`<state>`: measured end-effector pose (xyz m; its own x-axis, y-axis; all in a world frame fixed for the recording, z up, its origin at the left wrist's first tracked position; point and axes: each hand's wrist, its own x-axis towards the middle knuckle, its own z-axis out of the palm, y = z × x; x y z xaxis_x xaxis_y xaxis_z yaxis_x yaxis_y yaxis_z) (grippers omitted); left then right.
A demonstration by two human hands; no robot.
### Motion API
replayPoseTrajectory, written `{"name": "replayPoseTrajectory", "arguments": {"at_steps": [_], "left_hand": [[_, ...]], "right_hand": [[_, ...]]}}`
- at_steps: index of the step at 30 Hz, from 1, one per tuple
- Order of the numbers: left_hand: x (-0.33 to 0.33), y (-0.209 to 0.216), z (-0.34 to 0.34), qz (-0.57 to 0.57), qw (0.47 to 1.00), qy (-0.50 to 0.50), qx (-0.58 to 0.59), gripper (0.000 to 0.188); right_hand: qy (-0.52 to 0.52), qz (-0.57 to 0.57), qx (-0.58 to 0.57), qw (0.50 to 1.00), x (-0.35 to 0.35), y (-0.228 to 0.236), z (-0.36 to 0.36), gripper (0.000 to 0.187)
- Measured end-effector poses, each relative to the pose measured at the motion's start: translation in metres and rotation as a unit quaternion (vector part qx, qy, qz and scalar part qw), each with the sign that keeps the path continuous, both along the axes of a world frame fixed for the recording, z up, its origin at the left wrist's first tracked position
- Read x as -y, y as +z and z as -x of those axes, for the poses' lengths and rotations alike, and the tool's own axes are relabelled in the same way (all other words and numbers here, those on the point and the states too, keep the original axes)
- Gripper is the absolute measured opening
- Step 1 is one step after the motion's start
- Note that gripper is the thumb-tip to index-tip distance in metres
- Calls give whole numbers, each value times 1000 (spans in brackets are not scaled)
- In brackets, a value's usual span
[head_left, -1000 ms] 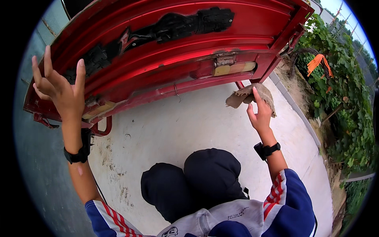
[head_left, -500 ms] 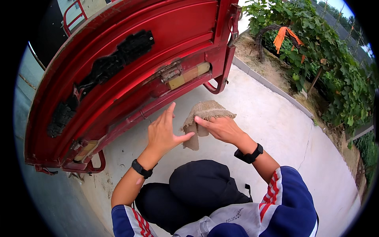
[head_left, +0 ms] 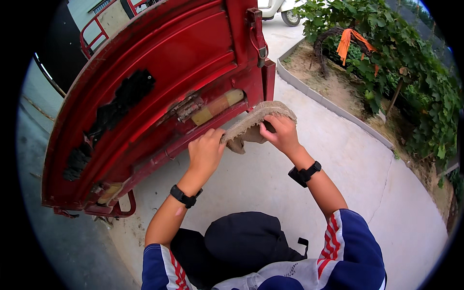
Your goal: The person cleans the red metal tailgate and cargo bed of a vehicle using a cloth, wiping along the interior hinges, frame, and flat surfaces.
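A tan, coarse piece of cloth [head_left: 258,118] is stretched between both my hands in front of the red tailgate [head_left: 159,92] of a small truck. My left hand [head_left: 205,152] pinches the cloth's left end, just below the tailgate's lower edge. My right hand [head_left: 280,133] grips its right part, fingers curled over the fabric. A loose fold of the cloth hangs down between the two hands. Each wrist wears a black band. My sleeves are blue with red and white stripes.
Pale concrete ground [head_left: 290,193] lies under me, my dark-trousered knees [head_left: 241,241] at the bottom. A curb [head_left: 328,104] borders a dirt bed with green bushes [head_left: 415,87] and an orange rag [head_left: 350,41] at right. A white vehicle's wheel [head_left: 290,17] shows at top.
My left hand came down from the tailgate's left side and took hold of the cloth beside my right hand. The view swung right, so the tailgate now sits left.
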<state>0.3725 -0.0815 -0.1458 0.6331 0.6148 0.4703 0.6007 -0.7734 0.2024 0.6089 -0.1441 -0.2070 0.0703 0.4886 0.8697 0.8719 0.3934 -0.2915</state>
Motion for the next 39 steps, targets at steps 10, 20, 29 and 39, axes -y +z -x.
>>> {"name": "replayPoseTrajectory", "arguments": {"at_steps": [10,20,29,39], "left_hand": [[-52,16,-76,199,949,26,243,24],[-65,30,-37,-199,976,-85,1,40],[-68,-7,-55,-206,969,-105,-84,78],[-76,-93,-35,-160,965,-132,-159,85]], "right_hand": [[-44,108,-100,988,-156,-8,-3,36],[-96,90,-110,985,-175,-28,8,29],[-137,42,-109,984,-180,-63,16,43],[-61,206,-103,971,-175,-180,15,54]]}}
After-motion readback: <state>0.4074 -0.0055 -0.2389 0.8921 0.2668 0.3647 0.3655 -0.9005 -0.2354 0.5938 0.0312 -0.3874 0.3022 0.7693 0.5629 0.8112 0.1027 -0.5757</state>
